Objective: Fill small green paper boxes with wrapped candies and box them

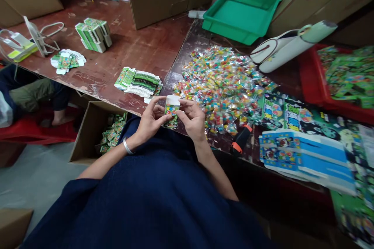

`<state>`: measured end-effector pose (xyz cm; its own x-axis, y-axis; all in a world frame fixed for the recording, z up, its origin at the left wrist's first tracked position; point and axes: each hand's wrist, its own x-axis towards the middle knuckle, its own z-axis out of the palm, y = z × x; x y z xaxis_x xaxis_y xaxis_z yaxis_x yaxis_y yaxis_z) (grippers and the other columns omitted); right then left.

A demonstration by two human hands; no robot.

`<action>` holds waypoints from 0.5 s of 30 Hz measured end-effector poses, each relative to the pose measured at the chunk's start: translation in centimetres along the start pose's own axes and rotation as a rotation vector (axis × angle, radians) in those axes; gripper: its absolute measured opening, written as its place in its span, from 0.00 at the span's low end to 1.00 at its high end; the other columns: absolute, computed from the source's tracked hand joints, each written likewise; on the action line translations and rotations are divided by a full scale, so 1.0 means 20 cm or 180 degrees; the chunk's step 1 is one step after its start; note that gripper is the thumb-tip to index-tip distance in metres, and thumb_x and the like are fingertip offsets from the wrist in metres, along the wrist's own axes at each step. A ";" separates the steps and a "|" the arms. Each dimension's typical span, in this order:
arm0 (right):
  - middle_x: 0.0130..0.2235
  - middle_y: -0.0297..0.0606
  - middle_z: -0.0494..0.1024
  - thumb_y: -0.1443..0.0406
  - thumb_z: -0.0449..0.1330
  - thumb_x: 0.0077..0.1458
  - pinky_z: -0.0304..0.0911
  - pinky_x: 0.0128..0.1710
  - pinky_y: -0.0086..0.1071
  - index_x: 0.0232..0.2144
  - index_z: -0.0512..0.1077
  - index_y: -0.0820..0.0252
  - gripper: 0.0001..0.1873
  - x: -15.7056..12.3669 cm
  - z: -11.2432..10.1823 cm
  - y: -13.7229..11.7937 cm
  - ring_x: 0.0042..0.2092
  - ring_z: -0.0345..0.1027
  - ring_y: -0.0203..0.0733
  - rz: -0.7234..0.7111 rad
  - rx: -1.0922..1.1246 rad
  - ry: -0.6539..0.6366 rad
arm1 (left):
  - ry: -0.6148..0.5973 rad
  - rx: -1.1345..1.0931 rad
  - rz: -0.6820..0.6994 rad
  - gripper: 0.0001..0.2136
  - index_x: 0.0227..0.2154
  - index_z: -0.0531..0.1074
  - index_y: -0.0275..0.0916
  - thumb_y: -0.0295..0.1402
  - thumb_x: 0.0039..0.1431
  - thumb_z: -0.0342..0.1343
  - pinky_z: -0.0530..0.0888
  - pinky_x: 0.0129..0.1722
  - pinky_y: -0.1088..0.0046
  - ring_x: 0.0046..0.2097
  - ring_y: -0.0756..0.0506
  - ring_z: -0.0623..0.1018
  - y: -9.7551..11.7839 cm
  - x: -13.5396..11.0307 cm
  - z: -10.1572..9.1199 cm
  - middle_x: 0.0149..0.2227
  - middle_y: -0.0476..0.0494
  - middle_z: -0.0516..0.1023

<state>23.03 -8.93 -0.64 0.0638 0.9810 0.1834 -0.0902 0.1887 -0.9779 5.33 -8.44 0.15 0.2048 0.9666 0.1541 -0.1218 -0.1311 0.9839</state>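
Observation:
Between both hands, near the table's front edge, is a small green candy box with its white top flap standing up. My left hand grips its left side with thumb and fingers. On the other side my right hand pinches it, thumb on the printed front. Just beyond lies a row of flat folded boxes, green and white. A large heap of clear candy packets with colourful sweets spreads to the right of the hands. Below on the left, an open carton contains many small green boxes.
A green tray stands at the back, a red bin of green packs at the right. Blue flat cartons and an orange-and-black tool lie near the right edge. Stacked boxes stand at left; another person's leg shows beyond.

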 end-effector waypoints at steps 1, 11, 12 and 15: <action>0.47 0.40 0.85 0.52 0.71 0.57 0.79 0.47 0.40 0.52 0.77 0.52 0.24 -0.01 0.01 0.01 0.46 0.82 0.46 -0.0001 0.0036 0.0045 | 0.0001 0.0007 -0.0007 0.29 0.60 0.68 0.47 0.39 0.59 0.72 0.79 0.37 0.76 0.34 0.51 0.79 0.00 0.00 0.00 0.36 0.52 0.74; 0.38 0.36 0.83 0.53 0.65 0.62 0.74 0.40 0.36 0.39 0.79 0.56 0.13 -0.06 0.06 0.07 0.37 0.77 0.41 -0.0036 -0.0222 0.0334 | -0.0290 0.0238 -0.0464 0.23 0.48 0.76 0.40 0.41 0.52 0.76 0.77 0.36 0.75 0.35 0.50 0.77 0.01 -0.01 -0.03 0.37 0.48 0.78; 0.39 0.37 0.84 0.54 0.64 0.62 0.74 0.42 0.36 0.37 0.78 0.56 0.13 -0.06 0.06 0.07 0.39 0.77 0.42 -0.0113 -0.0341 0.0374 | -0.0323 0.0236 -0.0525 0.23 0.47 0.76 0.39 0.41 0.52 0.76 0.77 0.37 0.76 0.36 0.50 0.76 0.00 -0.01 -0.03 0.39 0.47 0.78; 0.44 0.39 0.83 0.55 0.64 0.63 0.73 0.47 0.37 0.34 0.76 0.56 0.11 -0.07 0.07 0.10 0.45 0.78 0.44 -0.0259 -0.0454 0.0358 | -0.0345 0.0265 -0.0570 0.23 0.45 0.75 0.39 0.39 0.50 0.76 0.78 0.38 0.77 0.40 0.50 0.77 -0.03 0.00 -0.04 0.44 0.44 0.78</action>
<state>21.40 -9.90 -2.72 0.1764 0.9500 0.2577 0.0610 0.2508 -0.9661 4.68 -8.28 -0.46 0.3195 0.9474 -0.0193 0.0056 0.0184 0.9998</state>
